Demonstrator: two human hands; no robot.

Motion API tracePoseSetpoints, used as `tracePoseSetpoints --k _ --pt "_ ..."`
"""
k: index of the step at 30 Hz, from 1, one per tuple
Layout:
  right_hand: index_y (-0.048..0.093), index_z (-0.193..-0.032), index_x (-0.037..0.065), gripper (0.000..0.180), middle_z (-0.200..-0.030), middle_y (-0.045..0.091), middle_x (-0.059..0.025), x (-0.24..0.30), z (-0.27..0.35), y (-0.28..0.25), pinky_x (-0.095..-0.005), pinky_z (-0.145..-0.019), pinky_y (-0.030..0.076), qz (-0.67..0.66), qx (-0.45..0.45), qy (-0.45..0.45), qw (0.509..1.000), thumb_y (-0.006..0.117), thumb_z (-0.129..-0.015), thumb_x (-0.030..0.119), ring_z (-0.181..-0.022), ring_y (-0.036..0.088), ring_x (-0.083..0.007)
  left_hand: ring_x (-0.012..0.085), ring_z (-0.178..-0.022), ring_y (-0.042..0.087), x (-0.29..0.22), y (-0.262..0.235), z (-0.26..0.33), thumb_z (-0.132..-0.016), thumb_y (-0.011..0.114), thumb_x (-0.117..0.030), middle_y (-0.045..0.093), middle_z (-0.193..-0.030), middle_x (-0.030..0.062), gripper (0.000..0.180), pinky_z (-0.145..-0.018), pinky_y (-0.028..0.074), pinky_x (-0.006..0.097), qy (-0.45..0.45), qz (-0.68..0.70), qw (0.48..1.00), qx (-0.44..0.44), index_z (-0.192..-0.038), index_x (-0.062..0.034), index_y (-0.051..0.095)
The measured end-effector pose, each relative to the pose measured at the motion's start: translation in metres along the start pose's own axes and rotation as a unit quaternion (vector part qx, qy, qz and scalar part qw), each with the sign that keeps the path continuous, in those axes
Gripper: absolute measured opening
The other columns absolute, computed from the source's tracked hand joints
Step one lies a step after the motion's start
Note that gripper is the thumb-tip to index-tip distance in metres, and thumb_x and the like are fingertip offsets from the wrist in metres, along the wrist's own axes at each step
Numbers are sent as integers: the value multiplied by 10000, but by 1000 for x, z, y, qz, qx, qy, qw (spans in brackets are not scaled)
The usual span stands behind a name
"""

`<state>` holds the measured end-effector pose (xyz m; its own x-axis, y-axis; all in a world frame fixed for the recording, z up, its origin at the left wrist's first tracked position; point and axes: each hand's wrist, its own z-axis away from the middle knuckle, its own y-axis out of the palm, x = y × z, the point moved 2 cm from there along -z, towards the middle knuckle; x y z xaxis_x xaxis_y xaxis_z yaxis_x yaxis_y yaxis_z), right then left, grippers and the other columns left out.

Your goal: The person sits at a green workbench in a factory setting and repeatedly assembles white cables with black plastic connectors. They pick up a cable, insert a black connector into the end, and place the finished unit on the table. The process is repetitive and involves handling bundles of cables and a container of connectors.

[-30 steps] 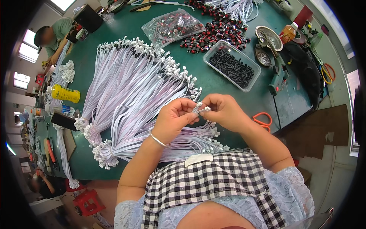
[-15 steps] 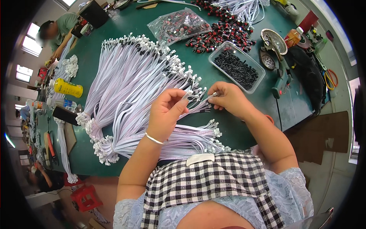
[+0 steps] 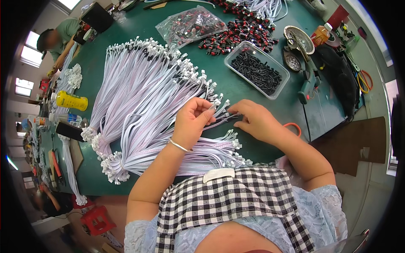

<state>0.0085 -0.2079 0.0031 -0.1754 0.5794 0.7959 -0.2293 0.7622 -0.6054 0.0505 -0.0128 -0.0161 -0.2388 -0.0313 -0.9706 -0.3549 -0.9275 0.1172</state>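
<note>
My left hand (image 3: pixel 193 121) is closed in a pinch on a white ribbon cable near its white plug (image 3: pixel 217 102). To its right, my right hand (image 3: pixel 258 121) has thumb and forefinger apart, with nothing visible between them. Its forefinger is close to the loose cable ends, some with black sleeves (image 3: pixel 222 118). Under and left of my hands fans a large bundle of white ribbon cables (image 3: pixel 139 90) with white plugs at both ends. A second bundle of ribbon cables (image 3: pixel 198 154) lies nearer my checked apron.
Beyond my right hand stands a clear plastic box (image 3: pixel 275 96) of short black sleeves. Further back are a plastic bag (image 3: pixel 190 26) and a heap of red-and-black parts (image 3: pixel 240 38). A green hot-glue gun (image 3: pixel 310 84), a metal dish (image 3: pixel 309 47) and a yellow bottle (image 3: pixel 71 100) surround the work area.
My right fingers have parted and come off the cable end they pinched. The left hand has shifted slightly right, still pinching. The whole view has moved slightly.
</note>
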Motion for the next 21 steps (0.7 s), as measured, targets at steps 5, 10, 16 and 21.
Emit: tracePoseSetpoints --k 5,10,16,21 --pt "614 -1014 48 251 -950 605 -106 12 3 -22 -334 -710 489 25 -11 9 1000 659 -769 78 -811 603 -261 92 -662 570 3 0 2 -858 620 -82 586 -795 25 97 -621 458 215 -28 -3 999 22 -921 -36 562" --pt "646 -976 71 197 -932 619 -78 -15 -27 -70 -360 -760 472 222 -120 -54 966 636 -795 148 -843 587 -270 92 -655 568 1 5 5 -852 624 -94 588 -783 13 107 -604 455 220 -41 26 998 36 -927 -45 566" --pt "640 -909 80 147 -907 606 -86 -62 -51 -71 -382 -791 459 415 -90 -39 905 629 -773 133 -906 567 -289 76 -630 552 -6 8 8 -850 605 -78 583 -755 1 151 -588 438 204 -63 40 996 51 -995 -46 580" --pt "594 -859 69 103 -854 575 -123 -65 -63 -68 -430 -736 463 359 -89 -51 928 598 -763 107 -860 563 -330 63 -584 538 6 1 5 -853 608 -134 565 -717 -3 194 -509 428 200 -66 28 996 53 -1033 -62 593"
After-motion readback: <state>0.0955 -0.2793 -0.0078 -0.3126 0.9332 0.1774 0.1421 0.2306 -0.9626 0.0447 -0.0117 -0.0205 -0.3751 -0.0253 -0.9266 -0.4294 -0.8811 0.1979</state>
